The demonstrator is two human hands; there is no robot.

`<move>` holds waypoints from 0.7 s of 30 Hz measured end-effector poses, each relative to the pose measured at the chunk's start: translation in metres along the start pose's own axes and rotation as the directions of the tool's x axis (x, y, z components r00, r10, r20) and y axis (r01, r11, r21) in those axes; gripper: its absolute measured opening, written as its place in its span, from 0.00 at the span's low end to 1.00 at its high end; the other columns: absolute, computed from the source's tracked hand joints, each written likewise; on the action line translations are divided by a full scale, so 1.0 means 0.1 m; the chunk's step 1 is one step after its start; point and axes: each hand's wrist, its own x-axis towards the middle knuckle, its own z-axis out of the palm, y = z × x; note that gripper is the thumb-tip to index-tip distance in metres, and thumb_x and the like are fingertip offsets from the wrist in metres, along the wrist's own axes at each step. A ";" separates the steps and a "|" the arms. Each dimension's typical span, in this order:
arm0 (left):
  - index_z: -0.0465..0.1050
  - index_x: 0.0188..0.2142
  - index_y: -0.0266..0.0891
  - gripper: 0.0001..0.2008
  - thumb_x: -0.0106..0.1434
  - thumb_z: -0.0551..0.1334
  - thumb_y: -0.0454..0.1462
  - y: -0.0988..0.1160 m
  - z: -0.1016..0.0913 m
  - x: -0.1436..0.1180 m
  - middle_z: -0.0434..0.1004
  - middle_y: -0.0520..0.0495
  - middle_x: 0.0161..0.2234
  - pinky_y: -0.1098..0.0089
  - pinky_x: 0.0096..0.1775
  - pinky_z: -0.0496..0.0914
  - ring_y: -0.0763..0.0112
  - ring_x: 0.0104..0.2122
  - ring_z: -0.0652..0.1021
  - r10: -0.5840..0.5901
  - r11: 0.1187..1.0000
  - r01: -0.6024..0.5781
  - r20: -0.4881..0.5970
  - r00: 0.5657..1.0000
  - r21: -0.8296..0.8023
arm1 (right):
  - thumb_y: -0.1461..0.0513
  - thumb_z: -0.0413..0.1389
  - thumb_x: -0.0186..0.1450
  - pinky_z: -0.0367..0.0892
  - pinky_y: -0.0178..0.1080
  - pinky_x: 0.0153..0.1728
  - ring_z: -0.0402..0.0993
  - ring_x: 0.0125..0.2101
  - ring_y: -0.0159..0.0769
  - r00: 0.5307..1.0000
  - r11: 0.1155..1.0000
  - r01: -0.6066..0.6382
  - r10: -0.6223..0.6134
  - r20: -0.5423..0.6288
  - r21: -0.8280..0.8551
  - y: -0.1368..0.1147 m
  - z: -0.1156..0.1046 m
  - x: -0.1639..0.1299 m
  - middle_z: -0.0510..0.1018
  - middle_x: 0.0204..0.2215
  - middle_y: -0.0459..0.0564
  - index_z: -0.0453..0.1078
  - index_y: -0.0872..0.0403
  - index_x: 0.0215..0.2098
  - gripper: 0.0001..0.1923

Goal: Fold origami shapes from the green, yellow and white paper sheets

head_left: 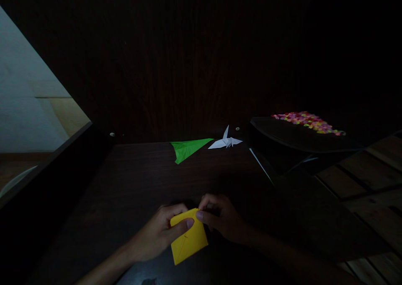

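A folded yellow paper (191, 245), roughly square with crease lines on its face, is held between both hands near the bottom middle. My left hand (161, 230) grips its left side, the thumb lying across the front and the fingers behind. At the upper right corner my right hand (222, 218) pinches the paper's edge between thumb and index finger. Beyond the hands, a green paper plane (190, 149) lies on the dark wooden surface (135, 172). Just right of it rests a white origami crane (226, 142) with its wings spread.
A dark panel (188, 67) rises behind the folded papers. To the right, a dark shelf (282, 136) bears a heap of small colourful pieces (309, 123). A thin pale strip (261, 166) lies below that shelf. A raised side board (56, 184) borders the left.
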 end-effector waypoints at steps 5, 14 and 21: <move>0.72 0.33 0.36 0.18 0.69 0.56 0.48 -0.01 0.00 0.00 0.68 0.52 0.27 0.75 0.28 0.63 0.73 0.27 0.69 0.022 1.000 -0.021 -0.018 1.000 0.022 | 0.57 0.60 0.62 0.58 0.29 0.18 0.63 0.17 0.25 1.000 1.000 -0.006 0.006 -0.005 0.010 -0.01 0.00 -0.01 0.68 0.20 0.40 0.68 0.54 0.28 0.10; 0.72 0.33 0.37 0.17 0.68 0.57 0.48 0.01 -0.01 0.00 0.71 0.52 0.28 0.74 0.28 0.65 0.72 0.28 0.72 0.032 0.999 -0.032 -0.074 0.997 0.001 | 0.57 0.59 0.63 0.56 0.29 0.18 0.62 0.16 0.24 0.998 1.000 0.023 -0.022 -0.057 0.015 0.03 -0.02 0.01 0.67 0.19 0.40 0.68 0.53 0.27 0.10; 0.72 0.35 0.38 0.15 0.67 0.60 0.47 -0.01 -0.02 0.01 0.72 0.50 0.30 0.73 0.30 0.68 0.71 0.30 0.74 0.006 0.994 -0.021 -0.131 0.991 -0.112 | 0.59 0.59 0.63 0.57 0.30 0.20 0.61 0.18 0.25 0.984 0.996 0.079 -0.085 -0.155 -0.043 -0.01 -0.04 0.03 0.67 0.20 0.40 0.66 0.53 0.26 0.10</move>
